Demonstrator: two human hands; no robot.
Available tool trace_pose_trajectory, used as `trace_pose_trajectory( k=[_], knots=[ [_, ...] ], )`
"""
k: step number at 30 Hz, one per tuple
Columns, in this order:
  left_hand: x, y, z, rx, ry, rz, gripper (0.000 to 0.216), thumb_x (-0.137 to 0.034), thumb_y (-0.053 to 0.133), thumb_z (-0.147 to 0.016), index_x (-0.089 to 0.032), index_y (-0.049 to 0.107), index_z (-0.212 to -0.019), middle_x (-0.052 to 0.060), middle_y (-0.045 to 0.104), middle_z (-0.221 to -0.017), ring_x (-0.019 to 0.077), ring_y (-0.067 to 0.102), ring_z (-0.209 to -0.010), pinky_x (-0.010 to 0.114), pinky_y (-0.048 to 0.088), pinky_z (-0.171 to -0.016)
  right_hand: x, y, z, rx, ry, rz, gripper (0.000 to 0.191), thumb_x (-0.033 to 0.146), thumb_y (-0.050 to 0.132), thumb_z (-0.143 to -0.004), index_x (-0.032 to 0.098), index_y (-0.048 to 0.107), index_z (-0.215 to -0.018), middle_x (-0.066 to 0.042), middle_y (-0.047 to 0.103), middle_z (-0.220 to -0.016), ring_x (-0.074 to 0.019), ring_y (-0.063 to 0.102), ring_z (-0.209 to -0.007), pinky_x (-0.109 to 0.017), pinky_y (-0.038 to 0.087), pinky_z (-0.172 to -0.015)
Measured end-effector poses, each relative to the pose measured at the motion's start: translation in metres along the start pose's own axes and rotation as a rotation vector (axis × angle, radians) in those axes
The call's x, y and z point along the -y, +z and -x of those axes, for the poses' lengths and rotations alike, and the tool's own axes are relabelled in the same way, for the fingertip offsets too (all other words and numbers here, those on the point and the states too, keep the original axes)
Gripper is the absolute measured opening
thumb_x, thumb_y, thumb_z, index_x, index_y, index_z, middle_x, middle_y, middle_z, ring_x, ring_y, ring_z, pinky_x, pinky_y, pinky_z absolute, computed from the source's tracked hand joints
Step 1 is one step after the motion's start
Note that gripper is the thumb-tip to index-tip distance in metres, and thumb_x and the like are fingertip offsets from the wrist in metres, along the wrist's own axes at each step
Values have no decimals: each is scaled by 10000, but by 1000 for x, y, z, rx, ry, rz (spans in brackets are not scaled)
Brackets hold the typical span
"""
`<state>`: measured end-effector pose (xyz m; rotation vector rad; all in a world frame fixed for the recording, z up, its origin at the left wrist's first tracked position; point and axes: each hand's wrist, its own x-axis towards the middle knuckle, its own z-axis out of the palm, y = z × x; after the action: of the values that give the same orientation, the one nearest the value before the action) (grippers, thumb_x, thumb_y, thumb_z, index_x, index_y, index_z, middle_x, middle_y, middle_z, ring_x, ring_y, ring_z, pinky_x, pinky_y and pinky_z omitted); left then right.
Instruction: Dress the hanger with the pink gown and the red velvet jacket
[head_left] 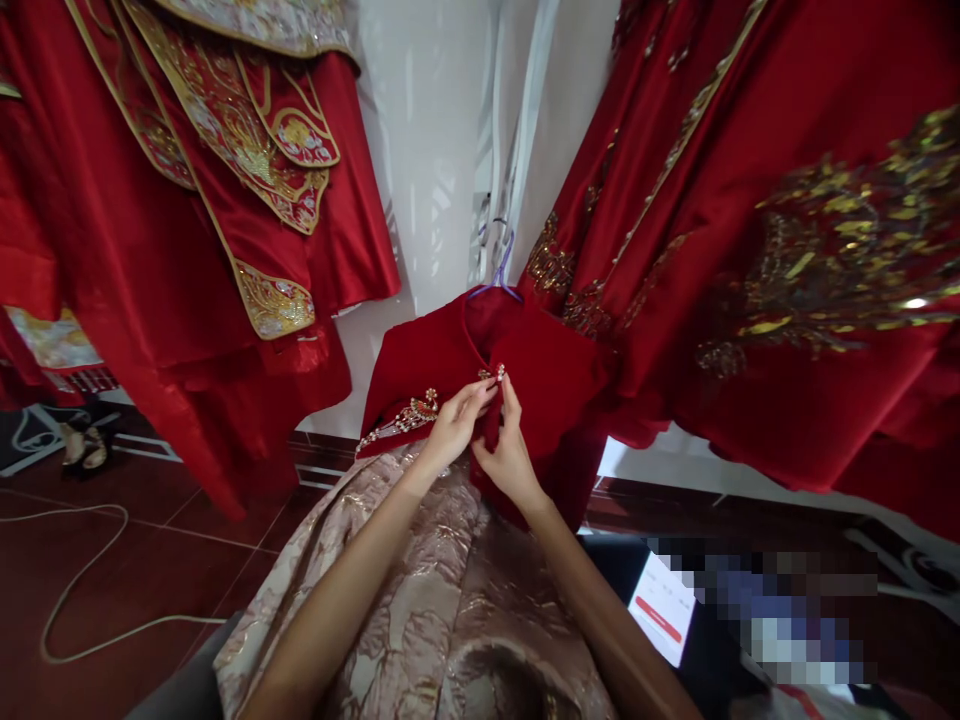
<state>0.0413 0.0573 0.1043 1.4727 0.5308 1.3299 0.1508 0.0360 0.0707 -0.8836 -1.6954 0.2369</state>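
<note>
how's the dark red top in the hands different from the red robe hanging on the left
The top is a darker, matte red; the robe is brighter and shiny. The top has one small beaded motif; the robe carries broad gold-embroidered panels. The left hand and right hand grip the top at its collar; the robe hangs untouched. Both are red with gold trim.

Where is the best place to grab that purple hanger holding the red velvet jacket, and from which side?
Probably the purple hanger at its hook, from above: only that loop sticks out over the collar, while the rest sits buried inside the velvet jacket. The left hand and right hand pinch the jacket's front below it.
</note>
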Motion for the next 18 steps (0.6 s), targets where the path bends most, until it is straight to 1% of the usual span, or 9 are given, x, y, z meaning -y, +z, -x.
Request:
trace_pose_trajectory(
  k=[1,4,7,8,10,12,14,16,18],
  knots=[
    [0,1,3,-3,-4,16,370,-394,464,-894,-200,566,-1191,91,516,-1341,220,520,-1203,391,398,-1043,-2,-3,1,-10,0,26,813,105,471,-758,209,92,-1469,-92,159,-1526,-212,223,-1390,-418,295,-1112],
    [4,0,10,-24,-8,1,388,-420,453,-895,-210,564,-1202,81,523,-1336,217,503,-1221,393,380,-1057,-8,-26,-1,-3,85,116,710,80,433,-739,204,269,-1418,-106,426,-1395,-202,464,-1245,-366,456,-960],
    [13,-5,10,-84,-28,-35,386,-448,425,-900,-196,603,-1132,84,572,-1277,211,504,-1218,386,377,-1056,-7,-62,-8,-50,235,291,440,125,469,-740,201,554,-1165,-60,672,-992,-186,651,-840,-329,509,-758],
    [16,-7,9,-101,-41,-45,388,-457,414,-902,-196,615,-1107,82,582,-1263,211,502,-1219,383,378,-1053,-3,-74,-11,-69,273,350,341,140,473,-750,208,610,-1054,-34,685,-865,-177,646,-750,-326,500,-739],
    [20,-8,7,-128,-68,-74,385,-467,408,-901,-209,627,-1082,73,584,-1259,210,497,-1221,373,390,-1039,10,-92,-16,-67,266,346,250,156,490,-755,210,631,-954,-19,679,-819,-170,638,-748,-309,483,-744],
    [23,-8,6,-157,-83,-94,368,-466,425,-893,-218,624,-1077,70,584,-1256,209,518,-1194,359,427,-997,26,-102,-18,47,203,250,223,167,518,-755,206,613,-953,-24,673,-895,-167,633,-822,-291,473,-775],
    [24,-8,8,-206,-85,-66,343,-452,456,-880,-206,604,-1067,86,612,-1196,203,589,-1081,345,494,-894,40,-104,-18,183,148,172,209,190,551,-765,206,592,-970,-27,658,-946,-161,621,-863,-284,466,-803],
    [25,-14,13,-311,-38,-66,294,-417,504,-857,-188,585,-1023,92,648,-1067,177,638,-907,313,534,-761,50,-102,-17,249,128,140,190,232,581,-782,207,579,-970,-27,645,-940,-159,611,-869,-290,462,-816],
    [27,-25,17,-503,69,-185,215,-349,568,-816,-181,581,-949,73,632,-966,138,620,-784,272,531,-687,55,-99,-15,276,143,103,210,281,606,-790,208,561,-981,-29,630,-920,-154,602,-839,-287,473,-779]
  ],
)
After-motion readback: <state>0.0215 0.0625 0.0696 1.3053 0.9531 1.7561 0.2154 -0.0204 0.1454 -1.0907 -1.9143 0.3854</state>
